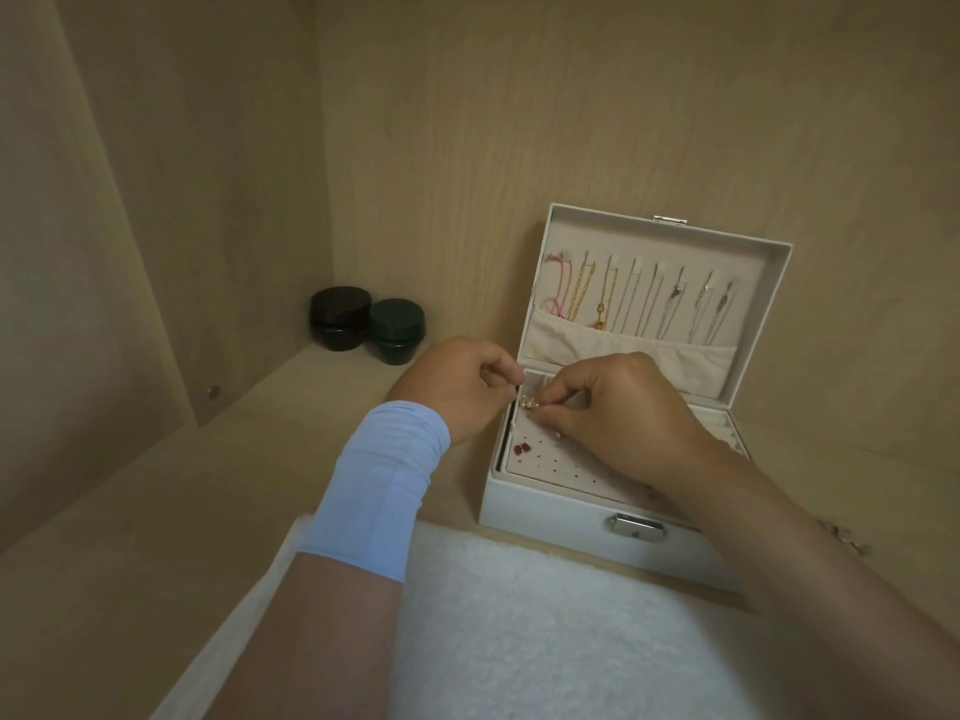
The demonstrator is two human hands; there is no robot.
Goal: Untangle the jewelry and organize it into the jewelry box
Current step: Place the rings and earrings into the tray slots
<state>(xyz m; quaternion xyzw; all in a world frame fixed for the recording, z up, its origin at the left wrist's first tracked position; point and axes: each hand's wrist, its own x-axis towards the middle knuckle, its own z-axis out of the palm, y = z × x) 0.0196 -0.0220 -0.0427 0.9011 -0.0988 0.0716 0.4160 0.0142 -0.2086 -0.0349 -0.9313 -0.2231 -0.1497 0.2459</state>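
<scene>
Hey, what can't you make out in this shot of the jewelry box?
All head view.
1. Gold piece: too small to identify; the right hand pinches and partly covers it.
2. Left hand: whether it grips the piece is unclear.
3. Tray, right side: hidden by the right hand.
4. Chains, lower ends: tucked behind the lid pocket.

- Left hand (pixel 462 389): knuckles up, fingers curled inward, thumb and forefinger tips together; whether they pinch anything cannot be told.
- Right hand (pixel 623 407): knuckles up, fingers curled, thumb and forefinger pinching a small pearl piece (pixel 529 403).
- Fingertips of both hands: close together.
- Left forearm: pale blue sleeve (pixel 384 485) over the wrist.
- Right forearm: bare, entering from lower right.
</scene>
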